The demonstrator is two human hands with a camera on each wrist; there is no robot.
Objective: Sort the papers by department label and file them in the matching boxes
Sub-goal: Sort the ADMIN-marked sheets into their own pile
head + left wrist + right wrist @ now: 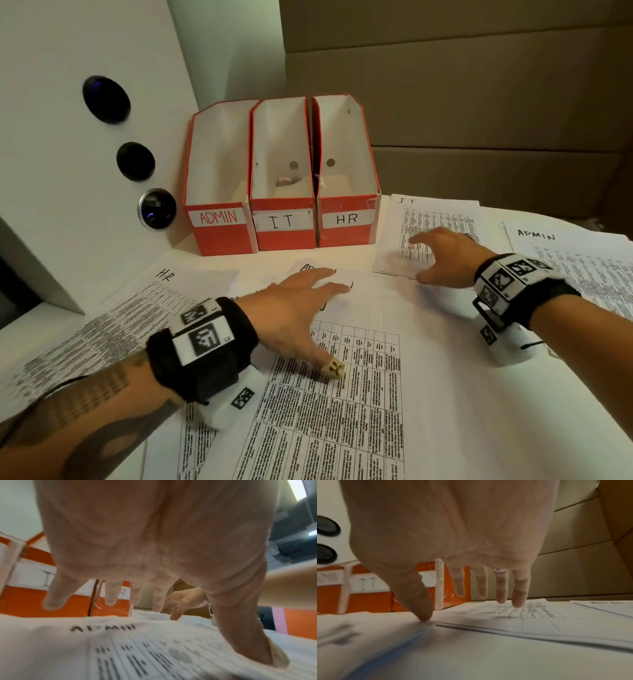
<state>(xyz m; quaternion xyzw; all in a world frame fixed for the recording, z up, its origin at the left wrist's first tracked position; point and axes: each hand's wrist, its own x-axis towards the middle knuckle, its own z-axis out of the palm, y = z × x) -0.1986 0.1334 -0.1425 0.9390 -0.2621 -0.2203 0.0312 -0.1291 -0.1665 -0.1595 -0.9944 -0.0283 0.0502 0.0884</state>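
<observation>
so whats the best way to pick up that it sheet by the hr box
Probably by its near edge, coming from the front: the IT sheet lies flat, so only an edge can be lifted. The right hand hovers over it, thumb at that edge, fingers spread.

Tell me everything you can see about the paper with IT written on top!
The IT paper is a white sheet lying flat on the table, just right of the orange HR box. "IT" is handwritten at its top left, above a printed table of tiny dark text. The right hand is spread over its lower half, thumb at the near edge. It seems to top a thin stack.
</observation>
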